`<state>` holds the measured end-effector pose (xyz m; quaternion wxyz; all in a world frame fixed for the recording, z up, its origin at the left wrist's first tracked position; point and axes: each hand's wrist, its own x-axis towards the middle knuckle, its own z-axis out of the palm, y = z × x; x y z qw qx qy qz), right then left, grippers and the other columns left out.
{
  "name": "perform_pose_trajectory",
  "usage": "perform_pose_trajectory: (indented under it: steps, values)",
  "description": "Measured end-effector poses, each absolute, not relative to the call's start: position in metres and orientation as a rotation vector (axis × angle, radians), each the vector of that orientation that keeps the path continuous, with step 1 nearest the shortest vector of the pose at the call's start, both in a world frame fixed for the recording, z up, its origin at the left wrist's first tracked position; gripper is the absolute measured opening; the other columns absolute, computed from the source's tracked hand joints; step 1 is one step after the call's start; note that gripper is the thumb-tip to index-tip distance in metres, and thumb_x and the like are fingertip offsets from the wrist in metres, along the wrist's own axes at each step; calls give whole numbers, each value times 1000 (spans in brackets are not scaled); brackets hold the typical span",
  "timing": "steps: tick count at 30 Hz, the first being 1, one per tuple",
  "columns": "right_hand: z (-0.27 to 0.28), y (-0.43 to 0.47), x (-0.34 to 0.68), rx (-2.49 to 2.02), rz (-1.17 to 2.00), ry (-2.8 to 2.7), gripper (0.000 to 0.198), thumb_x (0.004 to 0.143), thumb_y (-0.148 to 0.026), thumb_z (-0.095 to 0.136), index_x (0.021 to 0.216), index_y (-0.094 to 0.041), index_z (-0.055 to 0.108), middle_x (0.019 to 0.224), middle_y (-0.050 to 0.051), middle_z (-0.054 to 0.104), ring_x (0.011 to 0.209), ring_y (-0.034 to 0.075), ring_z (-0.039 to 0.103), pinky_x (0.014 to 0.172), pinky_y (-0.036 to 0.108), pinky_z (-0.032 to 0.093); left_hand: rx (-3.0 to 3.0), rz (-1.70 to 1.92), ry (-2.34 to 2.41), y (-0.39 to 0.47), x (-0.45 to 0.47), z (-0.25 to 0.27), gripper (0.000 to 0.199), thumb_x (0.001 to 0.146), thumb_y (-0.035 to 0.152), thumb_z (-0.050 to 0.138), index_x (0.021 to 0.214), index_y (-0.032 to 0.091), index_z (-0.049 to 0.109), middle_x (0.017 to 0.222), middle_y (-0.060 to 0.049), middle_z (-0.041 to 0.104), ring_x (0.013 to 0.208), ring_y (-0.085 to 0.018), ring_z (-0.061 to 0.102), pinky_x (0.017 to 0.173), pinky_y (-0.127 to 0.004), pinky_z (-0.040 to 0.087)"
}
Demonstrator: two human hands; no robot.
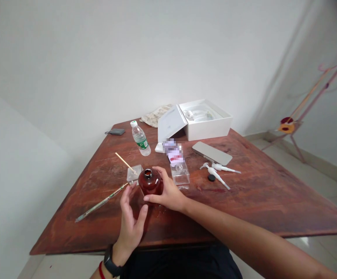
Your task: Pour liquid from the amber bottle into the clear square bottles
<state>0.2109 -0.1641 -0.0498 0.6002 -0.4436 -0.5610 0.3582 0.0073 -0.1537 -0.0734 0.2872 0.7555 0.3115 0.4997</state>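
- Gripping the dark red bottle (150, 185) inside the table's (261, 201) front edge: right hand (170, 193).
- Left hand (131, 223) cupped open beside it.
- Surface stretches rightward past white pumps (213, 171).

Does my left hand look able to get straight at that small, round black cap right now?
Probably not: your right hand, holding the translucent reddish-brown round bottle, lies between your left hand and the cap.
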Motion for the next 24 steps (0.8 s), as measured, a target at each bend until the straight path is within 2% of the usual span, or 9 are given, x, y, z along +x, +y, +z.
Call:
perform_pose_trajectory:
  steps: [2,4,6,8,11,15,19,21,24]
  values:
    - [-45,-167,208,-962,880,-1215,94,69,-59,98,137,-26,42,134,14,70,130,35,69,118,54,50,1994,1315,753,-142,15,-63,65,111,55,55,167,25,37,168,-19,46,156,-35,47,129,-58,40]
    - [-40,-172,206,-855,943,-1116,86,75,-64,93,133,-29,40,131,12,69,126,33,70,115,52,52,1939,1300,665,-126,30,-52,65,111,67,42,160,25,51,162,-17,55,149,-36,55,126,-58,45]
    - [-35,-178,206,-792,986,-1042,91,71,-69,93,134,-32,38,132,11,67,124,33,70,110,51,55,1836,1226,553,-109,49,-43,70,109,75,37,153,25,59,149,-17,66,134,-36,67,116,-55,55]
    - [-31,-185,207,-824,998,-1019,97,69,-72,93,138,-35,36,135,12,64,128,36,67,111,53,54,1737,1159,502,-92,68,-36,77,108,79,30,141,22,69,136,-17,73,126,-36,71,112,-54,58]
    - [-30,-195,207,-848,1000,-1064,101,64,-73,96,136,-36,37,136,13,63,130,39,66,110,55,54,1656,1126,560,-72,90,-32,69,111,72,32,127,21,76,117,-15,80,117,-33,75,108,-52,60]
    - [-48,-198,203,-791,998,-1135,97,61,-75,97,130,-39,40,129,10,66,113,37,72,92,50,60,1867,930,454,-63,94,-38,32,109,47,59,125,27,78,117,-10,80,110,-30,76,100,-45,64]
    - [-84,-195,208,-883,956,-1126,111,48,-79,99,134,-38,43,134,12,65,119,42,69,96,52,59,1933,959,396,-67,84,-41,28,107,33,58,124,29,80,117,-11,80,110,-30,77,100,-45,65]
    - [-100,-193,216,-931,997,-1189,119,42,-79,100,137,-36,43,136,13,64,121,43,68,101,54,57,1909,976,375,-70,79,-38,27,106,34,60,119,29,83,111,-12,81,103,-31,78,95,-45,67]
    - [-116,-191,227,-986,989,-1199,132,31,-74,105,141,-37,43,142,13,62,128,46,65,108,58,53,1845,990,368,-74,78,-39,26,103,38,64,122,32,82,108,-12,82,100,-33,79,91,-48,69]
